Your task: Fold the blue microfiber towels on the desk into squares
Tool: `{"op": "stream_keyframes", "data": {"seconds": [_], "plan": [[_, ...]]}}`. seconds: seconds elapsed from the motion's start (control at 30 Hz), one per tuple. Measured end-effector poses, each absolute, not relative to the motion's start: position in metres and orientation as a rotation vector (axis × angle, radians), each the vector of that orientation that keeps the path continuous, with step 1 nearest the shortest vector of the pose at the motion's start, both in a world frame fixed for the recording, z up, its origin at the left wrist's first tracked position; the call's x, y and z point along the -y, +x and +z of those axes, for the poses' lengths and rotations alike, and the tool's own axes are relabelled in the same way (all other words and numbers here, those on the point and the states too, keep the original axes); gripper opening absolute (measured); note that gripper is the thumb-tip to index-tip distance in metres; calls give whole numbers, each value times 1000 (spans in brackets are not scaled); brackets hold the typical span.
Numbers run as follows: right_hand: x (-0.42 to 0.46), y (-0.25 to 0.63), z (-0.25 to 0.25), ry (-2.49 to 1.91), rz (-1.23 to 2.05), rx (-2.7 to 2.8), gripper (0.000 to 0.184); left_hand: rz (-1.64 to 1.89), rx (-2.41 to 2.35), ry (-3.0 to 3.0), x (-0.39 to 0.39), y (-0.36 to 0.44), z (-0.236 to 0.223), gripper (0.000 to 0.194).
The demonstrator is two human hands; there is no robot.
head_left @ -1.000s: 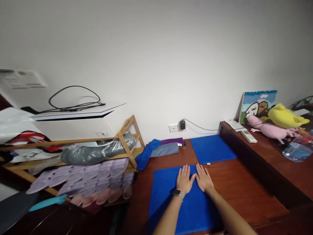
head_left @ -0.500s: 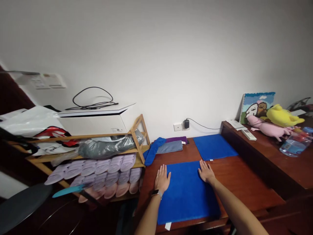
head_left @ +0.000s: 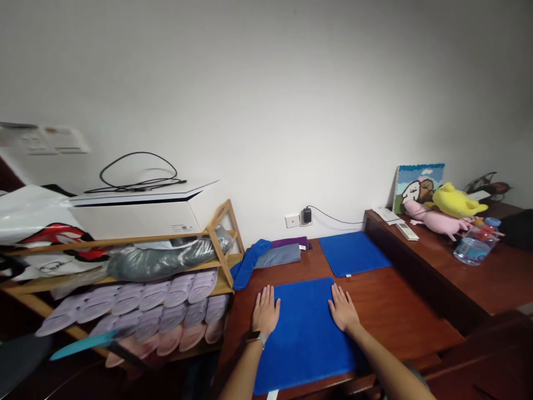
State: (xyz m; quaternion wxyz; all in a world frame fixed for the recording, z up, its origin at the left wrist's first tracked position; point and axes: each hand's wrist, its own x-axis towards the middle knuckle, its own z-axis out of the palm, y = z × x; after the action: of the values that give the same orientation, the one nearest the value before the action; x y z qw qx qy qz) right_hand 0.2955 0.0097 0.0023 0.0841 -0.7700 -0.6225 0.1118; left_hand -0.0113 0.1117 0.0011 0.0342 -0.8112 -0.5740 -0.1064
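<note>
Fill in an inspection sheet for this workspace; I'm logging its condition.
Surface: wooden table, dark red-brown.
Job's things: blue towel spread flat.
Clutter: second blue towel, folded cloths, water bottle, plush toys.
Grippers: left hand and right hand flat, open, on the towel's side edges.
Cables: charger lead from wall socket; coil on white box.
Surroundings: slipper rack, white wall.

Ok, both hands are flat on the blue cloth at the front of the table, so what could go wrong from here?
1. The square blue terry cloth reaches the near edge of the dark wooden table; pushing with the left hand or right hand may slide it off.
2. The left hand lies at the cloth's left edge, so that side may bunch.
3. The second flat blue cloth lies close behind and could get nudged.
</note>
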Motion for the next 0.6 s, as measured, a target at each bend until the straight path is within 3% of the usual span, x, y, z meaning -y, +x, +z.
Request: {"op": "stream_keyframes", "data": {"seconds": [0.2,0.33,0.43,0.6], "plan": [[-9,298,3,-2267,367,1864,69,-500,1351,-2813,-67,103,7,63],[-10,301,-4,-2271,372,1907,69,-421,1384,-2952,-43,160,-5,66],[-11,302,-10,-2269,359,1891,69,-373,1443,-2927,-47,135,-12,66],[-11,302,-13,-2272,342,1862,71,-301,1747,-2622,-62,15,-13,67]]}}
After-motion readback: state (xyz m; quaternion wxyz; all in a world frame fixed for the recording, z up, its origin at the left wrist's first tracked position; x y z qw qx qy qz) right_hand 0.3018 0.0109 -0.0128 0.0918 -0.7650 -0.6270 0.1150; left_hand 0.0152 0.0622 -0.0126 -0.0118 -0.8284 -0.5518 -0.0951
